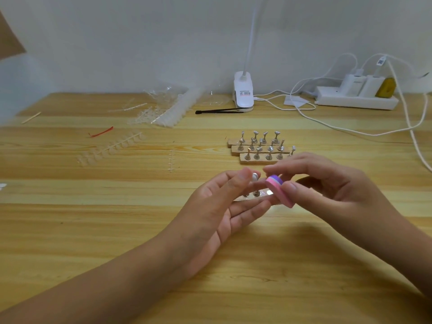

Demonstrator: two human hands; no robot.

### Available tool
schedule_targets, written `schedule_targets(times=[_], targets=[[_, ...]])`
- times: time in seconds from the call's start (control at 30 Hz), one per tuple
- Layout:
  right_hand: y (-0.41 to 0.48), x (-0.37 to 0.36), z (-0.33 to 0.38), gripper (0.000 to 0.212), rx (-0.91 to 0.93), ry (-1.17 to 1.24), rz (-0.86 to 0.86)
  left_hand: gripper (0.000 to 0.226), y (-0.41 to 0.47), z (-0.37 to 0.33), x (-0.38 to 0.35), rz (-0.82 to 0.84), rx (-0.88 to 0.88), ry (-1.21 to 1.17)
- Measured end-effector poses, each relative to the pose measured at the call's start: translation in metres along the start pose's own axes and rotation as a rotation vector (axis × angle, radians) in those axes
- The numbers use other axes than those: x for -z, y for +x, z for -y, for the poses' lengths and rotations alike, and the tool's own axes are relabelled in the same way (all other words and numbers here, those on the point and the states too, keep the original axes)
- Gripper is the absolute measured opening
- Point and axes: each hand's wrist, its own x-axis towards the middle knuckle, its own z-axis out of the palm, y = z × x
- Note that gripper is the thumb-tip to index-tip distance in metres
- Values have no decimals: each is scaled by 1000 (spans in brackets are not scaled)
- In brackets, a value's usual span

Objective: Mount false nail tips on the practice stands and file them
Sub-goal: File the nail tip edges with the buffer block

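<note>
My left hand [224,202] pinches a small metal practice stand [254,178] with a pale nail tip on its head, between thumb and fingers, above a clear base strip [259,195] on the table. My right hand [327,183] grips a pink and purple buffer block [279,190] and holds its end against the tip. Three wooden strips with several metal stands [261,148] lie just behind the hands.
Strips of clear nail tips [109,148] and a heap of clear packaging [166,108] lie at the back left. A white clip lamp [243,92], a black tool [219,111], a power strip [357,99] and cables stand at the back right.
</note>
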Motion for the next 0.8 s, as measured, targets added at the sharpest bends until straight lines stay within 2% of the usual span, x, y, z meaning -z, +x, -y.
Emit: schedule_targets(times=[0.1,0.17,0.23,0.3,0.47,0.63,0.73,0.8], targets=[[0,2,0,23,-5,66,22,61,1,2,1,6,6,-5],[0,4,2,22,-17,197,21,49,2,3,2,-4,0,-16],[0,6,3,31,-31,312,5,38,2,3,3,-18,-6,3],[0,4,3,35,-44,381,-3,35,2,4,4,-23,-11,30],[-4,-6,5,36,-45,351,48,25,-1,7,3,-9,-59,158],[-4,-6,5,34,-25,427,-52,23,1,7,6,-72,-123,196],[-6,-14,7,26,-23,415,49,19,-1,6,7,-61,-200,280],[-7,-15,10,26,-34,413,33,20,-3,7,6,-55,-239,328]])
